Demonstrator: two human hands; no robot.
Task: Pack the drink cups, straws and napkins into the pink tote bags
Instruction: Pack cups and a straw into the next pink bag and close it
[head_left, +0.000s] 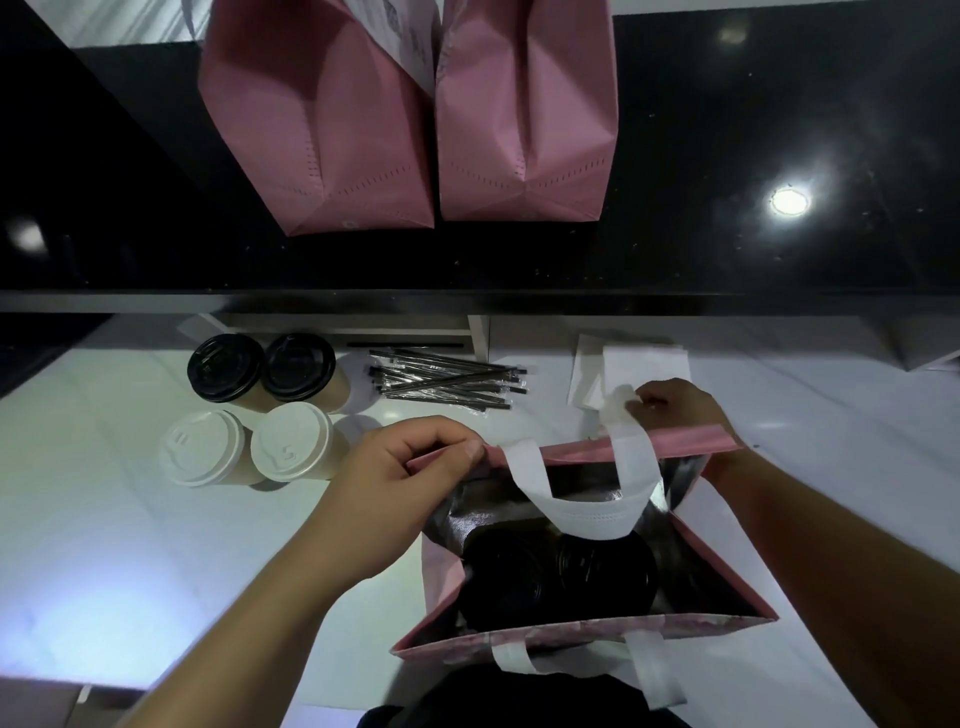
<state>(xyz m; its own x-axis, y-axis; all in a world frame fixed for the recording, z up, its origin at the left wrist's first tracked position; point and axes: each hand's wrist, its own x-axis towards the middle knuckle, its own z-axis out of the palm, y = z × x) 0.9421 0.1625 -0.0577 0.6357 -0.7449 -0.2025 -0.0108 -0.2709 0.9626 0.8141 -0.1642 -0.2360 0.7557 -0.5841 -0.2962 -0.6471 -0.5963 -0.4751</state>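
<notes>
Right now both hands are on the open bag (587, 631), which stands on the white counter (130, 545) close against the person. The left hand (395, 499) pinches the far rim at its left corner; the right hand (675, 410) is closed on the far rim and its white handle (631, 441) near the right corner, so the mouth is held wide. Two black-lidded cups (556, 577) already sit side by side in the bottom.

What's left lies beyond the bag. Four more cups (254, 410) stand to the far left, nearest the left hand. The straws (447, 382) lie straight ahead, their long axis running left to right, between the two hands. The napkins (628, 371) are just past the right hand, almost touching it. I'd guess straws or napkins go in next, and the right hand has the shorter reach for the napkins. Two more pink bags (415, 119) wait on the black ledge above.
</notes>
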